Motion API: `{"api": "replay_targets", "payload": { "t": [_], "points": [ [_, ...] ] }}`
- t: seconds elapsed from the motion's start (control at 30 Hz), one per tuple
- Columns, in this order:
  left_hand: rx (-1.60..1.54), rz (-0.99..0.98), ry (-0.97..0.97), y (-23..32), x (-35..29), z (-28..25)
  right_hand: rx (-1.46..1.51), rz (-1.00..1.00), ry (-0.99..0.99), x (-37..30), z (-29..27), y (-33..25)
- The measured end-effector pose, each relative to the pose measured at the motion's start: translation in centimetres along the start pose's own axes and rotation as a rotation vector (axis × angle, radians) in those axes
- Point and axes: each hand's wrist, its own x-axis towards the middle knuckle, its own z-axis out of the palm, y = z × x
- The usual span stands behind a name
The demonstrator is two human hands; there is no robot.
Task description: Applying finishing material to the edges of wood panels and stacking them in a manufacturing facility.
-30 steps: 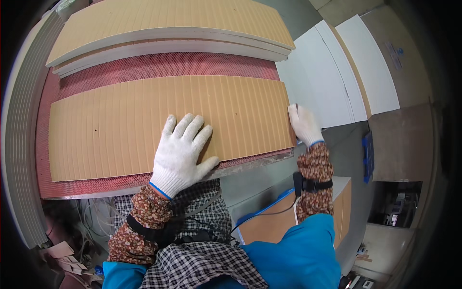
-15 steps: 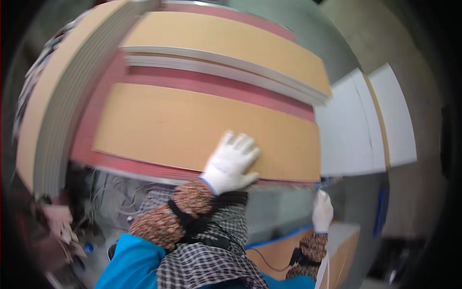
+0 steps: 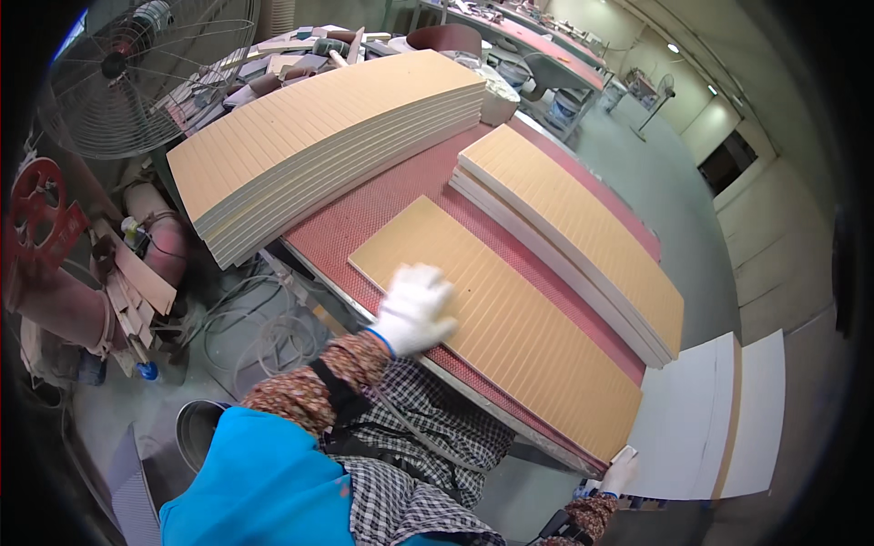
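Observation:
A tan board (image 3: 510, 318) with fine grooves across its face lies flat on the table's red ribbed mat (image 3: 350, 205). My left hand (image 3: 414, 309), in a white knitted glove, rests on the board's near-left edge, palm down. Its thumb stands apart and its fingers are a little blurred. At the board's near right corner is my right hand (image 3: 621, 470), also gloved, closed on a small pale block (image 3: 625, 454). The lower part of that hand lies close to the table's edge.
Behind lie a tall stack of tan boards (image 3: 328, 136) and a shorter stack (image 3: 583, 237). White panels (image 3: 692, 419) stand off the table's right end. A caged fan (image 3: 114, 68), hoses (image 3: 273, 337) and wood scraps (image 3: 137, 282) sit at the left.
The view has swung, now showing more of the room. My left hand has slid leftward along the board. My right hand has come up from below the table's edge to the board's corner.

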Motion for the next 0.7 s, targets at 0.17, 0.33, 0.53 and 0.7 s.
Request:
{"api": "replay_targets", "payload": {
  "t": [0.17,0.33,0.53,0.7],
  "points": [
    [0.294,-0.39,-0.063,-6.5,-1.1,-3.1,-0.102,-0.043,0.055,0.4,0.1,-0.2],
    [0.19,-0.499,-0.061,-7.1,-1.8,-2.7,-0.293,0.077,-0.154,1.1,0.3,-0.5],
    [0.092,-0.487,-0.048,-4.0,0.9,-2.3,-0.561,-0.132,-0.228,8.0,-1.6,12.4],
    [0.178,-0.688,-0.128,-4.9,-2.8,-6.0,-0.062,-0.034,-0.234,3.5,6.1,0.2]
  ]
}}
